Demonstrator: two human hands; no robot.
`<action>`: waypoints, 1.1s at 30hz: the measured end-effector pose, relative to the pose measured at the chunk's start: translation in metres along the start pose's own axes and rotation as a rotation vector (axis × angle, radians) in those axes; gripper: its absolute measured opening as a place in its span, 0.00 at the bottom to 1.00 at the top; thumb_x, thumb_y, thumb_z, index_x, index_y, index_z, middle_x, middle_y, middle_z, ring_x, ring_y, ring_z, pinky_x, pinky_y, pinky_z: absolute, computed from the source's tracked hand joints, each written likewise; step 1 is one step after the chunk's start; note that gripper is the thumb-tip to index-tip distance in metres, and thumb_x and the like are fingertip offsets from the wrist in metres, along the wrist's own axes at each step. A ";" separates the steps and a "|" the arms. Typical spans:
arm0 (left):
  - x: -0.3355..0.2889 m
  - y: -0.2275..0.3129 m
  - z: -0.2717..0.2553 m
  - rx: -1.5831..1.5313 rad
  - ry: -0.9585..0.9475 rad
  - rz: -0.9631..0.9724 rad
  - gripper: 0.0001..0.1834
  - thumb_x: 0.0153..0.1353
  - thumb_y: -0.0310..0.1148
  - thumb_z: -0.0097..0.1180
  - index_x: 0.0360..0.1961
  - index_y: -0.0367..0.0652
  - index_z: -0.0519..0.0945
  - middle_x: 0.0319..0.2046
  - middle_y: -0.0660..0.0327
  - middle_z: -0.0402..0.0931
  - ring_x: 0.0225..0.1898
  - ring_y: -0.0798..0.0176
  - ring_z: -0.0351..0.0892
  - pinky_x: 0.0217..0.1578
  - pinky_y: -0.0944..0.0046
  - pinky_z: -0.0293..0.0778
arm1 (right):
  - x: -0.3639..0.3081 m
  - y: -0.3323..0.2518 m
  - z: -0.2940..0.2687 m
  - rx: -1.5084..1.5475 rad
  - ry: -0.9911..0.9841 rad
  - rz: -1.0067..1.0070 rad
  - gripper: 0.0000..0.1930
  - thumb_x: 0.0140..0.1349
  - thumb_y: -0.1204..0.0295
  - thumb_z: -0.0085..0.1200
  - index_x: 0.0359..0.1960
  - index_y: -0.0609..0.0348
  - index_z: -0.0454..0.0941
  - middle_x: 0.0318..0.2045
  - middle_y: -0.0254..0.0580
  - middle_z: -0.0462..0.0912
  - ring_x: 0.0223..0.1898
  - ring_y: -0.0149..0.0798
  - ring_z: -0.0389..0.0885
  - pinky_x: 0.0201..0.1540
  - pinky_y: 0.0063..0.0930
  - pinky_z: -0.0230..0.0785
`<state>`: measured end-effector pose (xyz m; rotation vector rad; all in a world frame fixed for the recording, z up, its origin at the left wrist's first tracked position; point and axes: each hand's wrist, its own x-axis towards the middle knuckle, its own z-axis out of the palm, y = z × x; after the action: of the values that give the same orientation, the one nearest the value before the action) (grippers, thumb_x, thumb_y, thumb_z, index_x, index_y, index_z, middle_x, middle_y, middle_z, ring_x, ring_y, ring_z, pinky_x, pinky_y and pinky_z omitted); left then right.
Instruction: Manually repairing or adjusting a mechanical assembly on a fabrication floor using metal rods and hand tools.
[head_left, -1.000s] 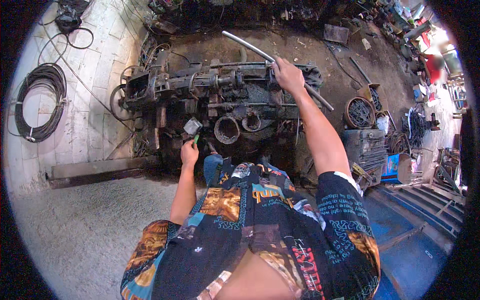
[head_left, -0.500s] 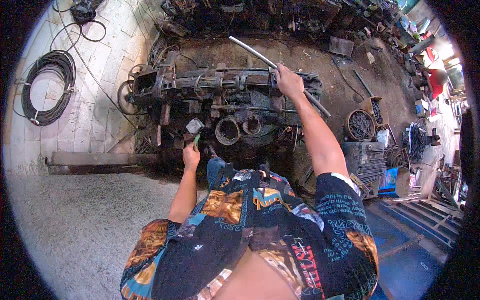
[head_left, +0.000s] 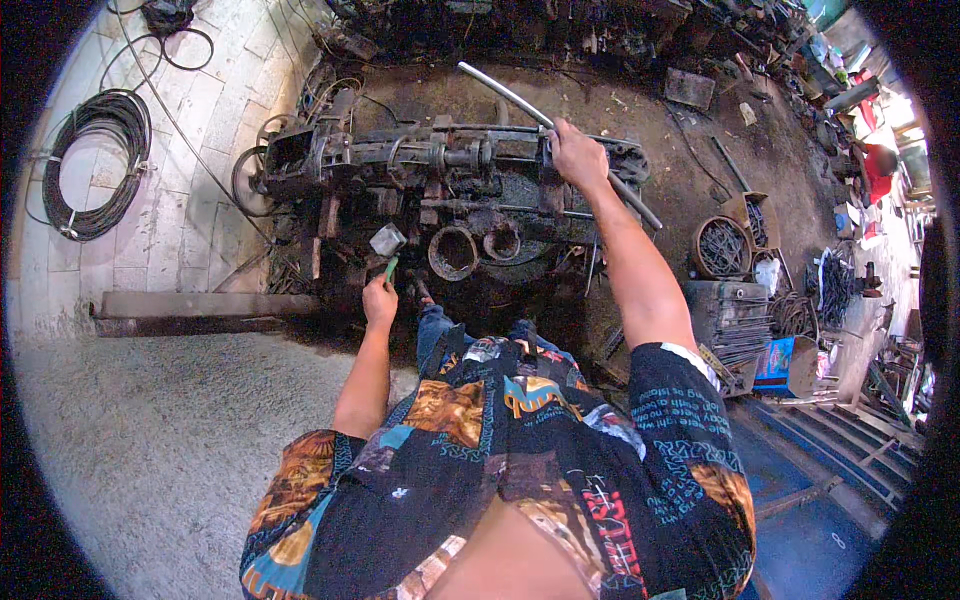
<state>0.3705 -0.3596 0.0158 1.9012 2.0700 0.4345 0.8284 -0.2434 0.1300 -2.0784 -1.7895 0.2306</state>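
Rod: a slim, straight metal rod (head_left: pixel 505 95), bright silver on its far length, duller grey past the grip; slanted from upper left to lower right.
Rod position: above the right part of the dark, grimy machine (head_left: pixel 455 155); far end reaches beyond the machine's back edge. Contact with it: can't tell.
Right hand: the right hand (head_left: pixel 578 157) has fingers wrapped round the rod, nearer its lower end.
Left hand: the left hand (head_left: pixel 379 300) is closed on a green handle (head_left: pixel 390 269), with a pale, boxy piece (head_left: pixel 387 240) just beyond it.
Near left hand: a round, open-mouthed container (head_left: pixel 453 253) right of the boxy piece, well apart from the rod.
Vs half a second ago: both grips unchanged; rod keeps about the same slant; whole scene sits slightly higher in view.
Hidden: undersides of the fingers; the rod stretch inside the right hand.
Hard to read: whether handle and boxy piece are joined; machine's lower parts, lost in shadow.
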 end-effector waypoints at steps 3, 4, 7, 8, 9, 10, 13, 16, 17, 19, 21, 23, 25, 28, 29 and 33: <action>-0.002 0.000 0.001 0.034 0.006 0.004 0.14 0.56 0.24 0.56 0.44 0.35 0.81 0.37 0.44 0.81 0.39 0.42 0.81 0.41 0.50 0.76 | 0.000 0.000 0.001 0.010 0.037 -0.020 0.17 0.70 0.56 0.37 0.49 0.53 0.70 0.44 0.47 0.81 0.43 0.54 0.82 0.44 0.49 0.75; -0.002 0.001 0.002 0.032 0.004 0.002 0.14 0.56 0.24 0.56 0.44 0.35 0.81 0.37 0.44 0.81 0.39 0.42 0.81 0.41 0.50 0.76 | 0.000 0.000 0.001 0.003 0.025 -0.013 0.17 0.70 0.57 0.37 0.49 0.53 0.70 0.44 0.46 0.81 0.43 0.54 0.82 0.44 0.48 0.74; -0.001 -0.003 0.004 0.084 -0.010 0.008 0.14 0.56 0.25 0.55 0.44 0.35 0.81 0.38 0.45 0.81 0.41 0.43 0.81 0.42 0.50 0.76 | -0.001 -0.001 0.001 0.007 0.015 -0.006 0.16 0.70 0.57 0.38 0.49 0.53 0.70 0.45 0.46 0.81 0.43 0.54 0.82 0.45 0.48 0.74; -0.003 -0.006 0.005 0.073 0.007 0.011 0.14 0.57 0.25 0.55 0.44 0.36 0.81 0.40 0.45 0.81 0.41 0.43 0.80 0.43 0.50 0.76 | -0.003 -0.003 -0.001 0.018 0.020 -0.008 0.16 0.70 0.57 0.38 0.48 0.54 0.70 0.45 0.46 0.81 0.43 0.54 0.82 0.45 0.48 0.74; -0.005 -0.009 0.007 0.061 0.024 0.014 0.14 0.57 0.25 0.55 0.45 0.36 0.81 0.41 0.45 0.80 0.42 0.43 0.80 0.43 0.51 0.76 | -0.003 -0.005 -0.002 0.017 0.016 -0.010 0.16 0.70 0.57 0.38 0.48 0.54 0.70 0.45 0.46 0.81 0.43 0.54 0.82 0.45 0.48 0.74; -0.006 -0.012 0.008 0.061 0.024 0.009 0.14 0.57 0.25 0.55 0.45 0.36 0.81 0.41 0.45 0.80 0.42 0.43 0.80 0.43 0.51 0.76 | -0.003 -0.007 -0.004 0.015 0.029 -0.014 0.16 0.70 0.57 0.39 0.48 0.54 0.71 0.45 0.47 0.81 0.43 0.54 0.81 0.44 0.48 0.74; -0.008 -0.015 0.010 0.043 0.047 0.066 0.15 0.58 0.25 0.53 0.46 0.36 0.80 0.45 0.46 0.79 0.46 0.43 0.79 0.46 0.51 0.75 | -0.003 0.001 0.002 0.005 0.085 -0.049 0.16 0.69 0.58 0.40 0.46 0.55 0.71 0.42 0.48 0.80 0.42 0.53 0.81 0.43 0.48 0.75; -0.008 -0.007 0.007 0.065 0.033 0.043 0.15 0.59 0.25 0.52 0.48 0.36 0.79 0.47 0.47 0.78 0.48 0.44 0.77 0.49 0.51 0.74 | -0.001 0.003 0.009 -0.026 0.162 -0.098 0.15 0.69 0.58 0.42 0.44 0.56 0.72 0.40 0.48 0.79 0.42 0.52 0.80 0.42 0.47 0.75; -0.009 -0.008 0.006 0.067 0.023 0.036 0.15 0.59 0.25 0.51 0.48 0.36 0.79 0.47 0.48 0.78 0.49 0.44 0.77 0.50 0.51 0.73 | -0.003 0.002 0.010 -0.048 0.188 -0.113 0.14 0.69 0.58 0.43 0.43 0.56 0.72 0.40 0.47 0.78 0.42 0.51 0.80 0.42 0.47 0.76; -0.010 -0.008 0.005 0.068 0.014 0.028 0.15 0.59 0.25 0.51 0.48 0.36 0.79 0.48 0.48 0.78 0.49 0.44 0.77 0.50 0.51 0.73 | -0.002 0.001 0.009 -0.044 0.172 -0.109 0.14 0.69 0.58 0.43 0.43 0.56 0.72 0.40 0.47 0.77 0.42 0.51 0.80 0.41 0.47 0.76; -0.007 -0.008 0.004 0.078 -0.006 0.003 0.15 0.59 0.26 0.51 0.48 0.37 0.79 0.47 0.49 0.78 0.49 0.44 0.77 0.50 0.51 0.73 | -0.001 -0.002 0.008 -0.040 0.157 -0.107 0.14 0.69 0.58 0.43 0.43 0.56 0.72 0.40 0.46 0.77 0.42 0.50 0.80 0.40 0.46 0.76; -0.007 -0.010 0.003 0.076 -0.014 0.003 0.15 0.59 0.26 0.51 0.48 0.37 0.79 0.47 0.49 0.78 0.49 0.44 0.77 0.50 0.51 0.73 | -0.003 -0.002 0.007 -0.035 0.137 -0.089 0.14 0.69 0.58 0.43 0.43 0.55 0.72 0.40 0.46 0.77 0.42 0.51 0.80 0.40 0.47 0.76; -0.006 -0.011 0.003 0.075 -0.022 0.006 0.15 0.59 0.26 0.52 0.48 0.37 0.79 0.47 0.49 0.78 0.48 0.44 0.77 0.50 0.51 0.73 | -0.003 -0.002 0.007 -0.024 0.160 -0.096 0.14 0.68 0.58 0.44 0.43 0.55 0.72 0.40 0.46 0.77 0.42 0.51 0.80 0.40 0.47 0.76; -0.007 -0.007 0.000 0.066 -0.042 -0.036 0.15 0.59 0.26 0.52 0.48 0.37 0.79 0.47 0.49 0.78 0.48 0.44 0.78 0.49 0.51 0.74 | -0.003 -0.002 0.008 -0.025 0.153 -0.084 0.14 0.68 0.58 0.44 0.44 0.55 0.71 0.40 0.46 0.77 0.42 0.52 0.80 0.40 0.47 0.76; -0.007 -0.009 0.000 0.057 -0.052 -0.046 0.16 0.59 0.26 0.52 0.48 0.38 0.79 0.47 0.48 0.78 0.47 0.44 0.78 0.49 0.51 0.74 | -0.002 -0.003 0.007 -0.035 0.127 -0.070 0.14 0.68 0.58 0.45 0.44 0.55 0.71 0.40 0.47 0.77 0.42 0.52 0.80 0.39 0.47 0.76; -0.009 -0.014 0.003 0.064 -0.021 -0.002 0.16 0.59 0.26 0.52 0.48 0.39 0.80 0.45 0.48 0.79 0.46 0.44 0.78 0.47 0.50 0.74 | -0.004 -0.003 0.004 -0.006 0.116 -0.058 0.14 0.68 0.58 0.45 0.45 0.55 0.71 0.41 0.47 0.77 0.42 0.53 0.80 0.39 0.47 0.75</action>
<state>0.3601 -0.3692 0.0070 1.9313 2.0962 0.3507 0.8233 -0.2458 0.1268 -1.9974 -1.7803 0.0874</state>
